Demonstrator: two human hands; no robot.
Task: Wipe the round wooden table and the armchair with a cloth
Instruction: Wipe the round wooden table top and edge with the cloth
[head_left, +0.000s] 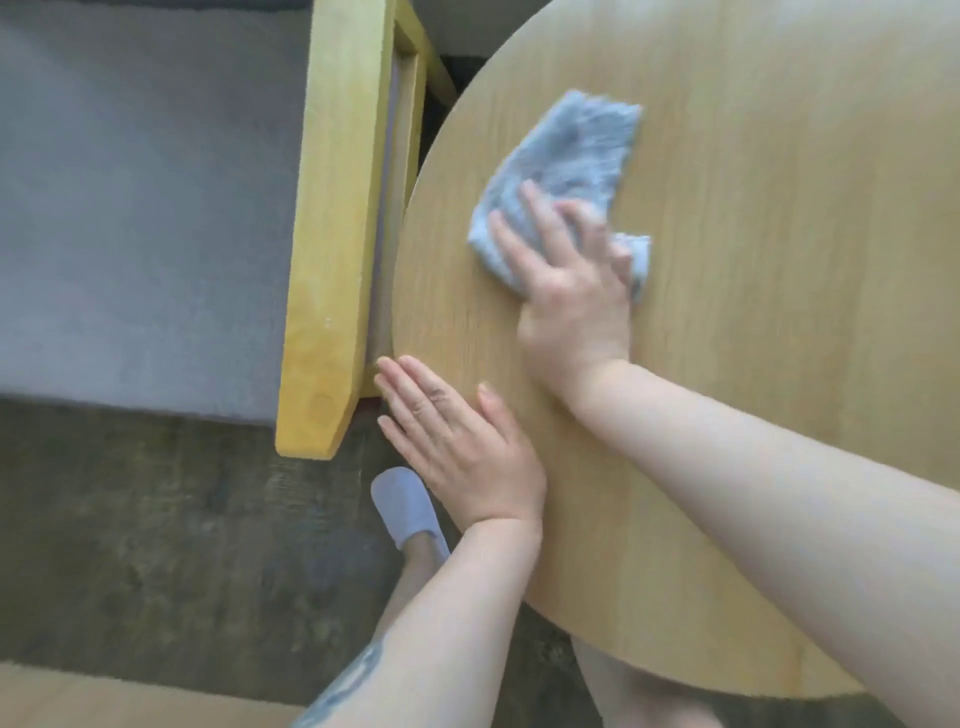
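The round wooden table (753, 364) fills the right side of the head view. A light blue cloth (566, 161) lies flat on its left part. My right hand (571, 291) presses on the near end of the cloth with straight fingers. My left hand (457, 447) rests flat on the table's left rim, fingers straight, holding nothing. The armchair (130, 208) stands to the left, with a grey seat cushion and a yellow wooden armrest (337, 218) close beside the table edge.
Dark carpet (156, 545) covers the floor below the chair. My foot in a pale blue slipper (405, 506) stands by the table's left edge, under my left hand. A narrow gap separates armrest and table.
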